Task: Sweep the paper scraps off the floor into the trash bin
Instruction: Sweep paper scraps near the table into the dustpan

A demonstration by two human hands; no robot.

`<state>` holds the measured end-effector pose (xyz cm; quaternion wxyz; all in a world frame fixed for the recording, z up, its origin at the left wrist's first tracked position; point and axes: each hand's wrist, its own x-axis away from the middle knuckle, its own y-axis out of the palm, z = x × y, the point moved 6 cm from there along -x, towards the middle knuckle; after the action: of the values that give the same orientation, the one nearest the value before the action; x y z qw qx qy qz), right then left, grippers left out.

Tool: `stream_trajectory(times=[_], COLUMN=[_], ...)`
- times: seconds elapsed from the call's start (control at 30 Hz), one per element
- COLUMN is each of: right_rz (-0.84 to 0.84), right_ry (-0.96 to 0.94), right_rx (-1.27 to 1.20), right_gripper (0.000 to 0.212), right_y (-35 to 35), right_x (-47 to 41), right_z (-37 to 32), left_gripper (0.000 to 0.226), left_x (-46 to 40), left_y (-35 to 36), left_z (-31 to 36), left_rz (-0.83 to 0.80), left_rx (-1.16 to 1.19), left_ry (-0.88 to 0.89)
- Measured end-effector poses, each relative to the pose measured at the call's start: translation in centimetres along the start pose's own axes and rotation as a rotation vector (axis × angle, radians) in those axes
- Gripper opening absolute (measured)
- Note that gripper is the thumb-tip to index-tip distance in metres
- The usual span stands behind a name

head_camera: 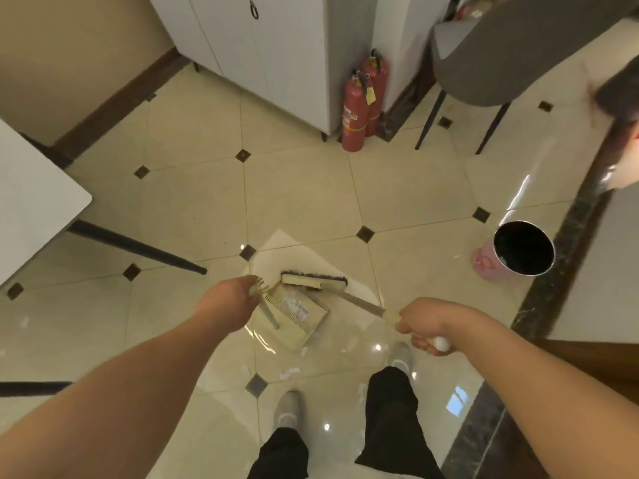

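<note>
Two hands: we hold a tool in each — our left hand [231, 302] is curled round the dustpan's upright handle, our right hand [427, 326] is wrapped round the top of the broom handle.
Broom [313, 281]: its head lies at the far lip of the dustpan, bristles turned away from us, the stick slanting back to our right hand.
Dustpan [294, 314]: it sits on the floor in front of our feet, mouth toward the broom, with some paper scraps [294, 305] already in it.
Stray scraps [288, 372]: a few pale bits lie on the tiles behind the pan, near our shoes — easy to miss, since the broom works on the far side.
Trash bin [524, 248]: it stands well apart to our right, by the dark floor border, lined in black.
Risk, spilling: if we lift the pan with its mouth tipped down, the light scraps can slide out on the way to the bin.
Risk, scattering: a hard stroke may flick paper over the pan or past its sides.
Risk, glare: the shiny floor [311, 188] hides pale scraps, so we may leave some behind.
Risk, bumping: the table leg [138, 246] to our left sits near the swing of the pan handle.
</note>
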<state>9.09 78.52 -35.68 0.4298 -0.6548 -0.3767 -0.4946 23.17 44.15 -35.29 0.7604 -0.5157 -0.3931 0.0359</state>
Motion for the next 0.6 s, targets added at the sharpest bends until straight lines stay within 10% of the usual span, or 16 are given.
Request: stream_trajectory(times=[0.6], right_rz=[0.279], right_ry=[0.251], right_rx=[-1.243], right_gripper=[0.019], right_y=[18.6], right_x=[8.5], right_z=[13.5], left_gripper=[0.05], left_x=[4.7], left_y=[1.1], left_z=[-1.8], left_rz=[-0.14], left_rx=[-0.375], left_ry=[0.543])
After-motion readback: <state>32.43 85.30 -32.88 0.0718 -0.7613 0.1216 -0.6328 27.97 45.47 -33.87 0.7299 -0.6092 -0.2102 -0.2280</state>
